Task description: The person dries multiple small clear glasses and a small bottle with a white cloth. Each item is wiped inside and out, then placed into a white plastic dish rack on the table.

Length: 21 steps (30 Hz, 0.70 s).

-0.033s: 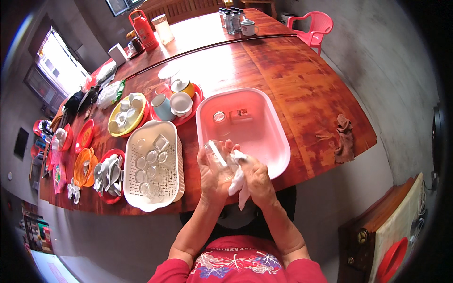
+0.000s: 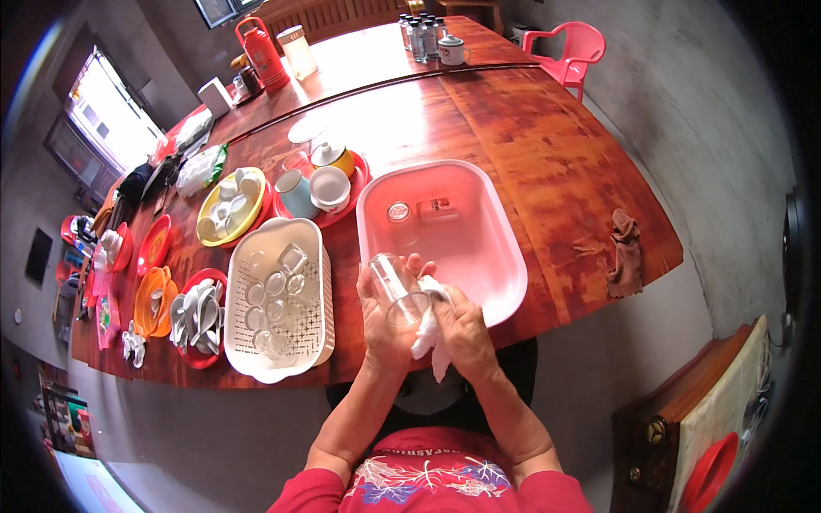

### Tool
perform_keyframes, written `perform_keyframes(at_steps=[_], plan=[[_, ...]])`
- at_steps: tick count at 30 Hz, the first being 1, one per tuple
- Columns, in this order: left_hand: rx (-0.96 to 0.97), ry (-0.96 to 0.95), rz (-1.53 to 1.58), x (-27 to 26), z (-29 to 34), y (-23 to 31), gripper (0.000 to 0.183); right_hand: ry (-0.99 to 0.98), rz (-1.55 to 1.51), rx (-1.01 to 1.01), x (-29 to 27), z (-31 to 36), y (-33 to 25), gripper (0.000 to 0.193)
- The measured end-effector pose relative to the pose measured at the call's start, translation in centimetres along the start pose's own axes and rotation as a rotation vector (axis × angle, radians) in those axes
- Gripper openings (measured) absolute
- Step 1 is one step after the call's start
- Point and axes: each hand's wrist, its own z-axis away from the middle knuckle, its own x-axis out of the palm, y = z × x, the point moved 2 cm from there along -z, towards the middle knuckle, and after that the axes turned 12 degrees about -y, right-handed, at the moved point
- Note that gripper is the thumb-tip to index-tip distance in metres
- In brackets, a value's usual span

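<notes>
My left hand [image 2: 385, 321] is wrapped round a clear drinking glass [image 2: 395, 286], held tilted with its round rim toward me. Closed on a white cloth [image 2: 428, 332], my right hand [image 2: 466, 332] is beside the glass rim, and the cloth hangs below the fingers. Both hands are over the near left edge of a pink basin [image 2: 479, 282]. Inside the basin are a glass with a red-and-white round mark [image 2: 399, 212] and another clear glass with a red label [image 2: 438, 209] lying on its side. Left of my hands, a white perforated basket [image 2: 321, 342] holds several clear glasses.
A red plate of spoons [image 2: 201, 361], an orange basket [image 2: 154, 303] and a yellow tray of small white cups [image 2: 203, 229] lie farther left. Behind stand a blue mug [image 2: 296, 197] and a white cup [image 2: 330, 190]. A brown rag [image 2: 626, 252] lies on the right.
The glass in my left hand has turned slightly, so its rim shows more plainly. My right hand and the cloth have shifted a little at the rim.
</notes>
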Motion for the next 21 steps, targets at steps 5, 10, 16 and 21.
perform_keyframes(at_steps=[5,10,16,21], plan=[[0.004,0.033,-0.065,-0.1,0.2,0.7,0.045,0.067,0.516,-0.214,2.0,2.0,-0.7,0.019],[0.038,0.041,-0.164,-0.8,0.3,1.0,0.047,-0.035,0.658,-0.543,2.5,3.8,-2.7,0.024],[0.085,0.195,-0.052,1.0,0.8,0.0,0.046,0.235,0.647,-0.565,0.6,2.4,-3.7,0.029],[0.099,0.024,-0.097,0.5,0.7,-0.3,0.045,0.104,0.706,-0.511,1.9,3.4,-2.7,0.03]])
